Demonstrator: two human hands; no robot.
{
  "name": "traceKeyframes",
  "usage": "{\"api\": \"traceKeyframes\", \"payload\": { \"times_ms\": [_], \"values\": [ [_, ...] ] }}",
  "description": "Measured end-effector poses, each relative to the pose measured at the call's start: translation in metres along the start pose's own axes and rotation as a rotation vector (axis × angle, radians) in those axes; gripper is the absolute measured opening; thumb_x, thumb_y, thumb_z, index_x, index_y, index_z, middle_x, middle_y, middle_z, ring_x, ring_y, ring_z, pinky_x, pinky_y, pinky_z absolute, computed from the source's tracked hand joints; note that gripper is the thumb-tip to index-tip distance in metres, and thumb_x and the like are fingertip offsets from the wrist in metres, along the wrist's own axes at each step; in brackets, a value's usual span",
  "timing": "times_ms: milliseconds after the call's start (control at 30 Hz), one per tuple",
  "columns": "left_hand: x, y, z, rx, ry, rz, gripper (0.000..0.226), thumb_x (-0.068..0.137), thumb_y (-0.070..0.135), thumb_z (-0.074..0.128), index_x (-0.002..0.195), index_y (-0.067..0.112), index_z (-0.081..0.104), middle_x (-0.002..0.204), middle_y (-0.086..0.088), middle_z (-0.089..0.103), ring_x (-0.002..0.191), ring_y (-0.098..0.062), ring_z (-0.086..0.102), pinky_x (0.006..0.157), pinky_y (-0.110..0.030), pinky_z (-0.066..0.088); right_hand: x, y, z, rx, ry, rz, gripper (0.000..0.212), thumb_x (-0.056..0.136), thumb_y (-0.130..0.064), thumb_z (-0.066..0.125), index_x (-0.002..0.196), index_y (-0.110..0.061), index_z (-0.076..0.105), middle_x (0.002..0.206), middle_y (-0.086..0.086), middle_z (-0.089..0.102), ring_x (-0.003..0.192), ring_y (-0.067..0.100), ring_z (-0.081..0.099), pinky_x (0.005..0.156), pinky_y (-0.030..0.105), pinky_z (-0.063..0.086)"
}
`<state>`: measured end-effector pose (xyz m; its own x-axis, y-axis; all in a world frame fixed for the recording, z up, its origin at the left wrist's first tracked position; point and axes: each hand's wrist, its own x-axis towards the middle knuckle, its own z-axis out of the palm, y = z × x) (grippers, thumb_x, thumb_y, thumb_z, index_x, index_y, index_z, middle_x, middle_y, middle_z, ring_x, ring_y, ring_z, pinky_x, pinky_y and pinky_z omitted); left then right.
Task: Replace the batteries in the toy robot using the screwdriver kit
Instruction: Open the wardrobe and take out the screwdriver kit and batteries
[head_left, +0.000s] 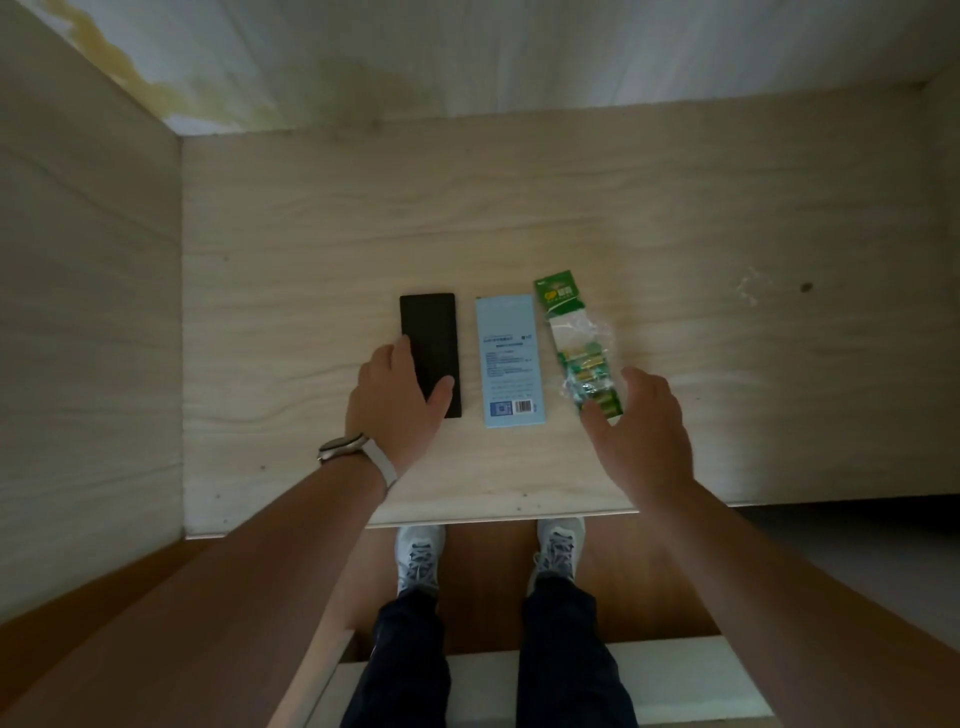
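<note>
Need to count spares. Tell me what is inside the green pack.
Green and gold batteries show through the clear wrap of the pack, toward its near end. The right hand partly covers that end, so their count cannot be told.

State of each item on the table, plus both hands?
black case: closed, lying flat
light blue box: closed, flat, printed side up
battery pack: flat, batteries inside, wrap crumpled
left hand: resting on black case, grip unclear
right hand: open, over battery pack's near end
</note>
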<state>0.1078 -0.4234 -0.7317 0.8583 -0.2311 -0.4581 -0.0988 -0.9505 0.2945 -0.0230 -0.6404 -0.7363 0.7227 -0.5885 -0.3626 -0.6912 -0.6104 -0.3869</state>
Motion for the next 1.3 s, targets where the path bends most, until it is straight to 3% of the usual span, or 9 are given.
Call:
{"api": "traceKeyframes", "payload": {
  "times_ms": [267,367,533,600,700,1000,1300],
  "values": [
    [0.016,0.009,0.021,-0.187,0.098,-0.172,0.091,0.082,0.053,0.075,0.150,0.010,0.033,0.133,-0.015,0.046,0.120,-0.035,0.050,0.092,-0.047,0.050,0.013,-0.009,0.019,-0.011,0.012,0.074,0.058,0.083,-0.045,0.069,0.127,-0.011,0.050,0.118,0.010,0.050,0.106,0.027,0.049,0.073,0.038,0.048],
    [0.022,0.010,0.025,-0.268,0.127,-0.223,0.089,0.076,0.053,0.081,0.143,0.010,0.040,0.128,-0.012,0.049,0.111,-0.029,0.054,0.084,-0.039,0.049,0.015,-0.011,0.025,-0.019,0.034,0.085,0.058,0.082,-0.044,0.069,0.125,-0.011,0.051,0.115,0.009,0.052,0.103,0.026,0.050,0.069,0.035,0.044],
    [0.025,0.007,0.030,-0.402,0.106,-0.201,0.062,0.078,0.043,0.083,0.124,0.014,0.052,0.111,-0.002,0.055,0.084,-0.014,0.052,0.065,-0.027,0.042,0.016,-0.014,0.029,-0.005,0.053,0.086,0.062,0.077,-0.048,0.073,0.120,-0.009,0.052,0.110,0.007,0.052,0.097,0.023,0.052,0.069,0.032,0.041],
    [0.024,0.005,0.032,-0.459,0.095,-0.193,0.046,0.082,0.040,0.079,0.111,0.022,0.050,0.096,0.008,0.057,0.072,-0.007,0.053,0.055,-0.020,0.038,0.016,-0.014,0.029,0.031,0.051,0.080,0.061,0.076,-0.049,0.073,0.117,-0.009,0.052,0.105,0.004,0.049,0.094,0.021,0.050,0.070,0.032,0.041],
    [0.021,0.004,0.033,-0.553,0.106,-0.190,0.038,0.086,0.037,0.076,0.104,0.028,0.043,0.084,0.019,0.053,0.068,0.003,0.052,0.042,-0.010,0.039,0.015,-0.014,0.031,0.055,0.063,0.074,0.059,0.075,-0.048,0.073,0.114,-0.009,0.052,0.101,-0.002,0.043,0.091,0.017,0.044,0.070,0.031,0.039],
    [0.019,0.000,0.038,-0.649,0.141,-0.148,0.037,0.087,0.033,0.076,0.107,0.024,0.046,0.085,0.019,0.052,0.069,0.004,0.052,0.045,0.000,0.039,0.008,-0.005,0.031,0.067,0.094,-0.004,0.055,0.076,-0.035,0.074,0.119,-0.006,0.054,0.109,0.007,0.051,0.100,0.022,0.050,0.072,0.030,0.042],
    [0.011,-0.003,0.040,-0.757,0.144,-0.157,0.030,0.090,0.029,0.074,0.108,0.023,0.050,0.088,0.017,0.057,0.066,0.006,0.060,0.047,-0.002,0.041,0.001,-0.010,0.027,0.071,0.132,-0.058,0.056,0.076,-0.034,0.072,0.120,-0.005,0.053,0.110,0.007,0.051,0.100,0.020,0.049,0.072,0.031,0.046]
  ]
}}
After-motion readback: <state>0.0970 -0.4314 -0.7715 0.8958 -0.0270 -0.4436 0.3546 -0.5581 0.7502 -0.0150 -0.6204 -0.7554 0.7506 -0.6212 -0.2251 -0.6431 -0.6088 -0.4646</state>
